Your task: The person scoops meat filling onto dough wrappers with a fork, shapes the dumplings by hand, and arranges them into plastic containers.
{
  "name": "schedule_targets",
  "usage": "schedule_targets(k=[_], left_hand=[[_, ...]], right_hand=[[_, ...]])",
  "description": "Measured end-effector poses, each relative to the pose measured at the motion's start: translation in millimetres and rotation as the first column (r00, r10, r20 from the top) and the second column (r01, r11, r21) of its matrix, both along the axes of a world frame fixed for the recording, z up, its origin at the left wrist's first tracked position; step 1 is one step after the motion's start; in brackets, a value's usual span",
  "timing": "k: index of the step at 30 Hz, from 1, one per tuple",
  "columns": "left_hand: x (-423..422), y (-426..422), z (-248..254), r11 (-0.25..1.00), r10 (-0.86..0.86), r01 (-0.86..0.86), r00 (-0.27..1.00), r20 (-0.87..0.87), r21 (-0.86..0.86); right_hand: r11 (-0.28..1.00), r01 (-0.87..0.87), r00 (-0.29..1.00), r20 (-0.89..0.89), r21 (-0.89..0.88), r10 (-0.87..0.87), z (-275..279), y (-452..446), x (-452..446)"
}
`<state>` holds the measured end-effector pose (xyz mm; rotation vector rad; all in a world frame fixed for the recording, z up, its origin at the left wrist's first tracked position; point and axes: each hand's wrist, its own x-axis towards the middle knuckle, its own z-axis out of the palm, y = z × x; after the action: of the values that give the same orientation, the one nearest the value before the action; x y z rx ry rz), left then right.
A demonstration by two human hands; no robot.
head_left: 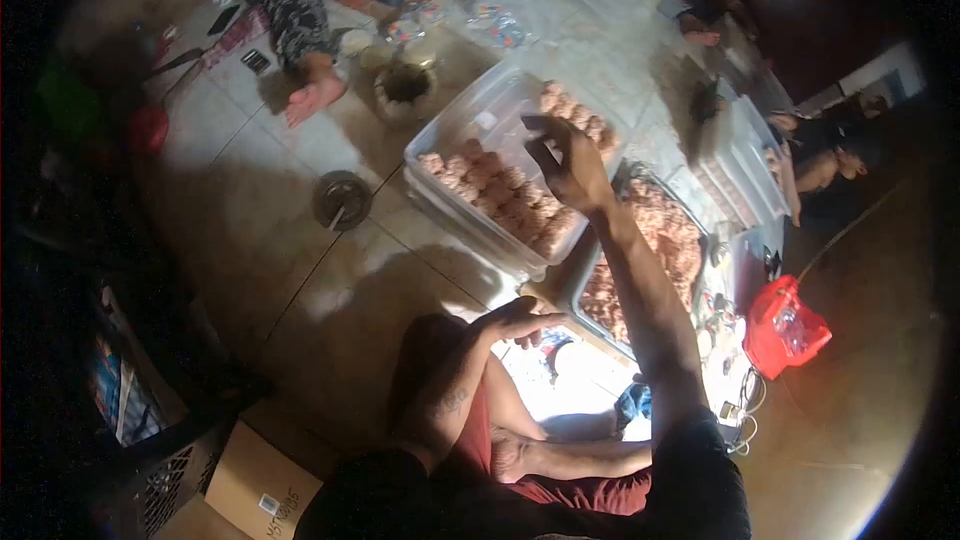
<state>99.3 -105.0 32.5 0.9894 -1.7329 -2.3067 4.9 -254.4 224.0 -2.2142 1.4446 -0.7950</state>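
Observation:
My right hand (pixel 572 168) is raised over a clear plastic box (pixel 440 195), thumb and fingers apart, with nothing visible between them. Inside the box, bunched pinkish-brown lumps (pixel 490 185) fill the near side, and more lumps (pixel 575 112) line the far right. Part of the box floor between them is bare. Under my right forearm is a dark-rimmed tray (pixel 590 325) heaped with loose pinkish-brown pieces (pixel 665 230), partly hidden by the arm. My left hand (pixel 520 320) hovers by my knee near the tray's lower corner, fingers stretched out and holding nothing.
A round ashtray-like dish (pixel 342 200) and a pot (pixel 405 88) stand on the tiled floor left of the box. Stacked clear boxes (pixel 745 165) and a red plastic bag (pixel 785 328) are at right. Other people sit around; one foot (pixel 316 95) shows. A cardboard box (pixel 260 475) is lower left.

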Motion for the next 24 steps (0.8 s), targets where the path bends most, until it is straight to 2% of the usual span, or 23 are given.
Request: schedule_targets(k=[2,4,6,7,9,11,12,14,15,16,17,18,19,21,23,24], left_hand=[[-1.1,-2.9,-9.2,0.998,-0.034,0.036,0.998,-0.053,0.047],[-2.3,-3.9,-6.8,1.000,-0.005,0.008,0.981,-0.193,0.016],[-2.9,-2.3,-11.2,0.998,0.030,-0.025,0.996,-0.087,0.063],[-2.2,-0.3,-7.7,0.997,0.038,-0.030,0.993,-0.108,0.072],[-0.6,6.2,12.4,0.990,0.055,-0.032,0.983,-0.173,0.134],[-6.6,20.0,27.8,0.974,0.119,-0.056,0.949,-0.291,0.218],[-17.0,25.1,9.0,0.948,0.196,-0.087,0.916,-0.349,0.305],[-36.0,45.5,-26.4,0.913,0.313,-0.150,0.854,-0.416,0.379],[-38.1,71.3,-3.2,0.943,0.292,-0.174,0.838,-0.461,0.283],[-43.8,96.9,37.6,0.977,0.201,-0.159,0.903,-0.379,0.139],[-44.1,116.7,49.7,0.980,0.133,-0.042,0.862,-0.490,0.193],[-44.7,134.4,58.7,0.969,0.079,0.080,0.798,-0.597,0.235],[-49.4,148.5,76.9,0.971,0.072,0.079,0.803,-0.592,0.225],[-64.5,165.3,118.0,0.945,0.222,0.042,0.641,-0.734,0.323],[-75.9,174.6,136.8,0.948,0.242,0.000,0.654,-0.717,0.320],[-79.2,177.0,142.0,0.952,0.254,-0.049,0.678,-0.689,0.303]], right_hand=[[0.999,0.021,0.999,0.046,-0.050,-0.019,10.5,57.1,-38.7],[0.966,0.174,0.963,0.173,0.191,-0.207,12.7,135.9,-72.4],[0.888,0.287,0.895,0.229,0.360,-0.382,-5.8,210.3,-92.1],[0.834,0.335,0.847,0.249,0.438,-0.471,-14.4,247.9,-102.0],[0.744,0.427,0.735,0.283,0.514,-0.617,-59.4,310.9,-119.4],[0.762,0.416,0.653,0.420,0.496,-0.630,-80.2,358.8,-123.2],[0.797,0.397,0.625,0.503,0.455,-0.598,-95.9,372.9,-130.1],[0.709,0.574,0.509,0.500,0.409,-0.700,-91.8,384.5,-127.1],[0.697,0.635,0.494,0.519,0.332,-0.698,-79.7,384.4,-126.8],[0.675,0.692,0.480,0.535,0.256,-0.695,-59.9,382.7,-126.0],[0.679,0.717,0.526,0.518,0.156,-0.675,-41.6,381.4,-128.6],[0.715,0.678,0.519,0.579,0.168,-0.629,-45.8,376.7,-137.8],[0.744,0.662,0.564,0.596,0.087,-0.571,-32.9,375.1,-136.8],[0.780,0.620,0.674,0.564,-0.082,-0.476,-21.2,365.8,-133.3],[0.819,0.544,0.794,0.429,-0.183,-0.431,-15.0,359.8,-121.8],[0.843,0.466,0.876,0.274,-0.269,-0.396,-7.2,359.9,-116.5]])
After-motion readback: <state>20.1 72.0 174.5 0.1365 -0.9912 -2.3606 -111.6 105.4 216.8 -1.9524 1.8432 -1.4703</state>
